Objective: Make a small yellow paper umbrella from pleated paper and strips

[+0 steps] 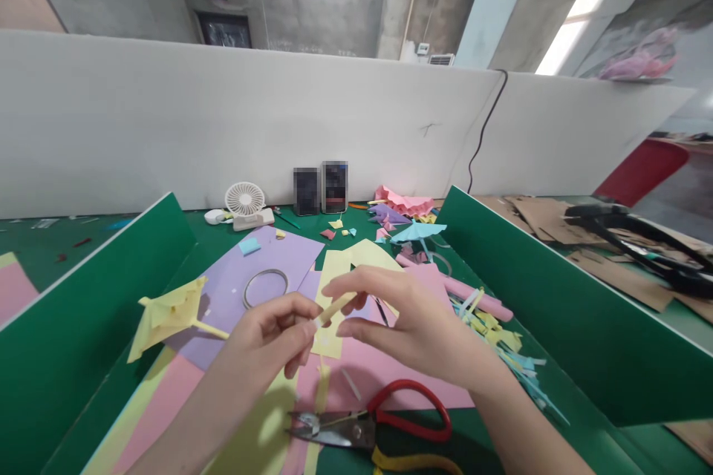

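Note:
My left hand [278,330] pinches one end of a narrow yellow paper strip [335,309] between thumb and fingers. Its other end points up toward my right hand [404,312], whose thumb and fingers are spread apart around it; whether a fingertip touches the strip I cannot tell. Below both hands lie scissors [362,430] with one red and one yellow handle. Pink paper [379,375], yellow paper [328,341] and purple paper [223,289] are spread under the hands. A yellow paper umbrella [170,315] rests left of my left forearm.
Green panels [557,312] wall in both sides. A metal ring [266,288] lies on the purple sheet. At the back stand a small white fan [245,200] and two dark-screened devices [335,187]. Paper scraps [501,338] and a blue paper umbrella [419,232] are on the right.

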Motion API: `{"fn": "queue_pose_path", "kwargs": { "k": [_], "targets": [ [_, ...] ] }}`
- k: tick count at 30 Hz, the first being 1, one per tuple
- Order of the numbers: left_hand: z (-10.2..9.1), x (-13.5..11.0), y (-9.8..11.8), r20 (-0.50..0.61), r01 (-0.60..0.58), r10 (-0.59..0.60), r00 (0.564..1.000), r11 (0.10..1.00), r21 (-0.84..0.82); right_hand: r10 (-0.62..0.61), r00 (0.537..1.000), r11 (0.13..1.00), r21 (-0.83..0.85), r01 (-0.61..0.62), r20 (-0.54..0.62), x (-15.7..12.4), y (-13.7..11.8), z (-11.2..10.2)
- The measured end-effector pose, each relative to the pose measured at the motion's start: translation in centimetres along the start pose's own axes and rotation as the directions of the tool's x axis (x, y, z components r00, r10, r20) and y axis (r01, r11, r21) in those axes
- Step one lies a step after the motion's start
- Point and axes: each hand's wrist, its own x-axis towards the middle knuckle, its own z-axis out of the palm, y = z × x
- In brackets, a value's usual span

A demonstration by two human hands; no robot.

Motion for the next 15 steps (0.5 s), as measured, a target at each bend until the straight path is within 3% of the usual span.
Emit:
{"fn": "queue_pose_path", "kwargs": {
  "k": [7, 10, 12, 14, 15],
  "targets": [
    [-0.1, -0.5, 0.1, 0.09, 0.02, -0.021, 0.996, 1.0, 0.004, 0.051, 0.999, 0.993, 0.106, -0.053, 0.019, 0.3, 0.0, 0.1],
    [-0.3, 0.7, 0.2, 0.158, -0.121, 0.125, 0.979, 0.992, -0.036, 0.136, 0.991, 0.977, 0.168, -0.13, -0.021, 0.4, 0.7, -0.6],
    [-0.6, 3.3, -0.2, 0.029, -0.23, 0.23, 0.973, 0.973, 0.018, 0.207, 0.977, 0.96, 0.203, -0.191, -0.058, 0.5, 1.6, -1.2],
    [-0.8, 7.4, -1.2, -0.172, -0.205, 0.283, 0.944, 0.908, 0.366, 0.263, 0.962, 0.948, 0.203, -0.243, -0.077, 0.7, 2.8, -1.6],
    [-1.0, 9.8, -1.9, -0.229, -0.171, 0.296, 0.927, 0.879, 0.445, 0.285, 0.955, 0.947, 0.181, -0.267, -0.078, 0.8, 3.3, -1.7]
  ]
}}
